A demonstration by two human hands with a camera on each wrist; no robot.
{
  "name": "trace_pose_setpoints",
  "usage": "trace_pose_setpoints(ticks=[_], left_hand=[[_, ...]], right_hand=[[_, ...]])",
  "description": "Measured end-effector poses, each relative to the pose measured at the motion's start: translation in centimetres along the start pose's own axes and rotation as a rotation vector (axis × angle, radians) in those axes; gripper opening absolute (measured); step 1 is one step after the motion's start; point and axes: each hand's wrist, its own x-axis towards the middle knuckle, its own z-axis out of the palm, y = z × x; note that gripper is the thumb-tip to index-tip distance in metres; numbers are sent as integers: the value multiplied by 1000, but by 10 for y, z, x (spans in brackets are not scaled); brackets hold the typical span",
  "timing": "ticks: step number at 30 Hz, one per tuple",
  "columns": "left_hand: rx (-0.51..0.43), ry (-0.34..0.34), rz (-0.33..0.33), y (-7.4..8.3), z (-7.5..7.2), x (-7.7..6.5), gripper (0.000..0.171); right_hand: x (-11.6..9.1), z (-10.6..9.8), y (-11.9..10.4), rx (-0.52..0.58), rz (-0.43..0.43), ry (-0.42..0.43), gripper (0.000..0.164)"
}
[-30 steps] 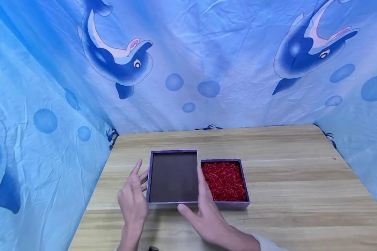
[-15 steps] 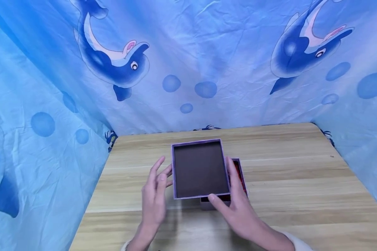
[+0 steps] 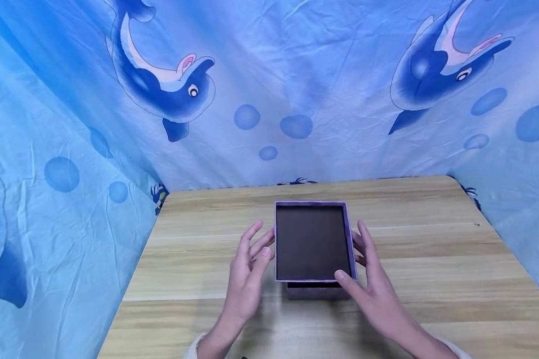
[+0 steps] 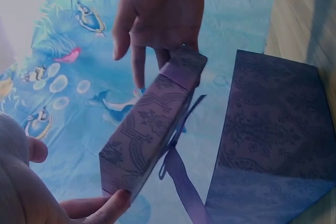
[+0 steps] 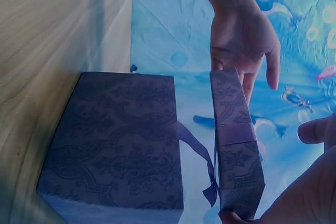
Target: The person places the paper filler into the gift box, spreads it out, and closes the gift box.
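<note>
My left hand (image 3: 247, 281) and right hand (image 3: 382, 294) carry a shallow purple patterned box lid (image 3: 312, 244) between them, fingers against its opposite sides. Its dark inside faces up. Both thumbs stand off the lid in the wrist views. Underneath, apart from it, a deeper box (image 3: 319, 292) of the same pattern stands on the table; mostly its front wall shows in the head view, and its inside is hidden. A purple ribbon (image 4: 184, 184) hangs between lid and box. In the right wrist view the lid (image 5: 239, 161) tilts slightly, beside the box (image 5: 115, 140).
The wooden table (image 3: 422, 279) runs out on both sides of the box. A blue curtain (image 3: 260, 75) printed with dolphins hangs behind it and at the sides. A small dark object (image 3: 244, 357) shows at the bottom edge.
Both hands have moved right with the lid, from the left of the box to above it. The red shredded filling in the box, seen earlier, is now hidden beneath the lid.
</note>
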Motion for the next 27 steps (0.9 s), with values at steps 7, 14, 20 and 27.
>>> trace_pose_setpoints(ticks=[7, 14, 20, 27], left_hand=[[-30, -20, -9, 3, 5, -1, 55], [-3, -43, 77, 7, 7, -4, 57], [80, -40, 153, 5, 7, -6, 58], [55, -74, 202, 6, 8, -7, 60]], right_hand=[[5, -7, 3, 183, -54, 34, 97], [10, -15, 2, 280, -113, 124, 84], [12, -20, 4, 353, -140, 144, 71], [13, -19, 10, 474, -182, 138, 64]])
